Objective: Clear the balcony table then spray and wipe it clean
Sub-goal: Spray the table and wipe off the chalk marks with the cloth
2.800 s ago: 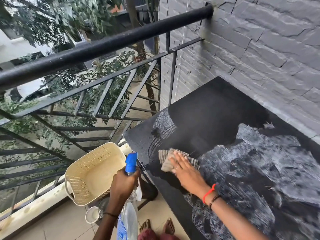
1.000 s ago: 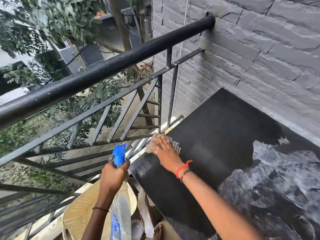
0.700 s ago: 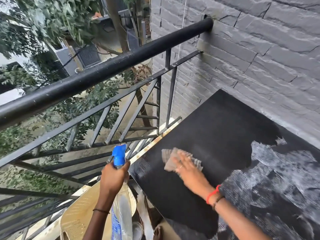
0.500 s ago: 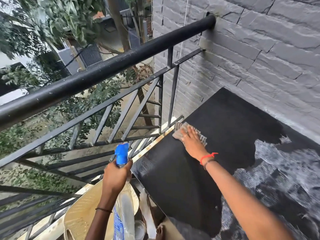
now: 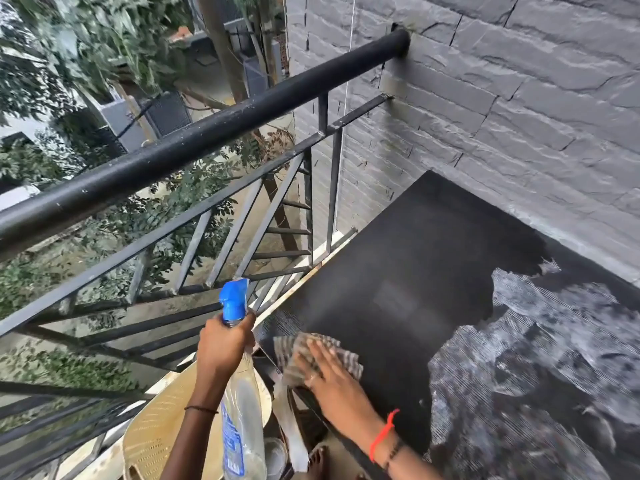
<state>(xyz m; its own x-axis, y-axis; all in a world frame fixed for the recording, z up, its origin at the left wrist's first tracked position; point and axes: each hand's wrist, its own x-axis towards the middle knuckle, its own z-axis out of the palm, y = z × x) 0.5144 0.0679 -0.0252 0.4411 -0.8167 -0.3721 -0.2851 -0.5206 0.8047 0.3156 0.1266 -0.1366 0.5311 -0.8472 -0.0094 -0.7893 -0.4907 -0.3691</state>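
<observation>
The black balcony table (image 5: pixel 415 258) stands against the grey wall; its left part looks dark and wet, its right part (image 5: pixel 540 368) is streaked white-grey. My right hand (image 5: pixel 332 379) presses flat on a striped grey cloth (image 5: pixel 304 348) at the table's near left corner. My left hand (image 5: pixel 223 344) grips the neck of a clear spray bottle (image 5: pixel 242 420) with a blue nozzle (image 5: pixel 233 299), held upright off the table's left edge.
A black metal railing (image 5: pixel 194 140) runs across the left, meeting the grey stone wall (image 5: pixel 502 116). Below my left arm a cream plastic basket (image 5: pixel 159 431) sits on the floor, with a small white cup (image 5: pixel 275 455) and my toes (image 5: pixel 317 459) beside it.
My right hand has drawn the cloth back from the table's far left edge to the near left corner. The left hand keeps the spray bottle in about the same place.
</observation>
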